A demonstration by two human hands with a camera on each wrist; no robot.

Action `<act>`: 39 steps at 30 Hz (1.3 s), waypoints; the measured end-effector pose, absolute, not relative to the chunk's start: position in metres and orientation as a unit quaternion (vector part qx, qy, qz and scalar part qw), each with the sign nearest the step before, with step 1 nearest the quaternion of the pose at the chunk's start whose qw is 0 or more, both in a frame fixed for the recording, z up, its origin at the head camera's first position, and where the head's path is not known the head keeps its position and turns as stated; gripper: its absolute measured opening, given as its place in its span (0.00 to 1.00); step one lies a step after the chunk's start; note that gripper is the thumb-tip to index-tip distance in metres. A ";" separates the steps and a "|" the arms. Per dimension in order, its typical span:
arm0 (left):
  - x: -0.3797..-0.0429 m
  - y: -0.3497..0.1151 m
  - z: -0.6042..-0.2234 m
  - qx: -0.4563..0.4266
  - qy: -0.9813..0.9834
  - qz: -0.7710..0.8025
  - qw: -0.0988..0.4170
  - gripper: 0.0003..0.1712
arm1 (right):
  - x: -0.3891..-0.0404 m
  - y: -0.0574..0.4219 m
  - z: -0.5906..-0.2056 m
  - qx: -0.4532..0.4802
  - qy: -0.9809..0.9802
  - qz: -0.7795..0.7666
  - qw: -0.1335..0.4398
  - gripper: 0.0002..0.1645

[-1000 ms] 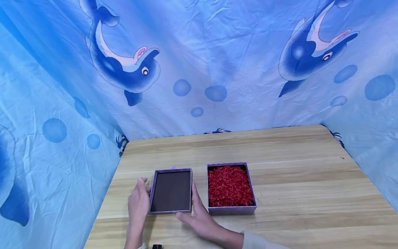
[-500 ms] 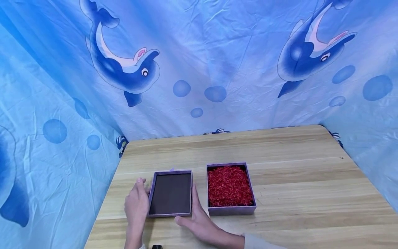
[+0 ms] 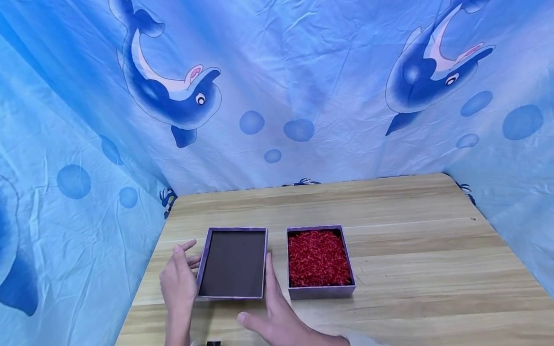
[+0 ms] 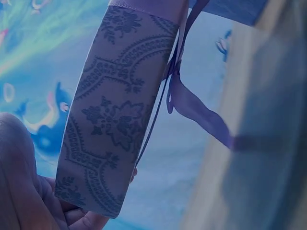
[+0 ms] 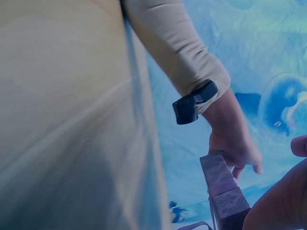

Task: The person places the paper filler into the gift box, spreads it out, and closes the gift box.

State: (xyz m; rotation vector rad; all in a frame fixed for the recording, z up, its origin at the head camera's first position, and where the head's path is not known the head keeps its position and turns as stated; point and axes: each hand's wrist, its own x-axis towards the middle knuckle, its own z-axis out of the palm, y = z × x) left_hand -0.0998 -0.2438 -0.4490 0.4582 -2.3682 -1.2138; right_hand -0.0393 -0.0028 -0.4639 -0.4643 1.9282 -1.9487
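Note:
A purple box lid (image 3: 233,264) with a dark inside faces up between my hands, raised off the table and slightly tilted. Patterned paper covers its side in the left wrist view, where a purple ribbon (image 4: 199,108) hangs from it. My left hand (image 3: 178,283) holds the lid's left side; its fingers curl under the edge in the left wrist view, while one finger points away. Along the right side lies my right hand (image 3: 279,307), one finger straight against the lid and the thumb spread apart from it. The fingers behind the lid are hidden.
To the right, a purple box (image 3: 322,291) filled with red shredded paper (image 3: 319,259) stands on the wooden table (image 3: 415,269). A small black object (image 3: 213,343) shows at the bottom edge. Blue dolphin curtains (image 3: 277,86) hang behind and beside the table.
The lid first came slightly nearer to me, then rose and shifted left, looking larger now. Both hands moved with it, and the right thumb has spread away. The box of red shreds stays put.

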 end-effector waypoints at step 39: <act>-0.089 -0.157 -0.393 -0.093 -0.674 -0.733 -0.015 0.34 | -0.035 0.135 -0.419 -0.140 0.769 -0.623 -0.022 0.65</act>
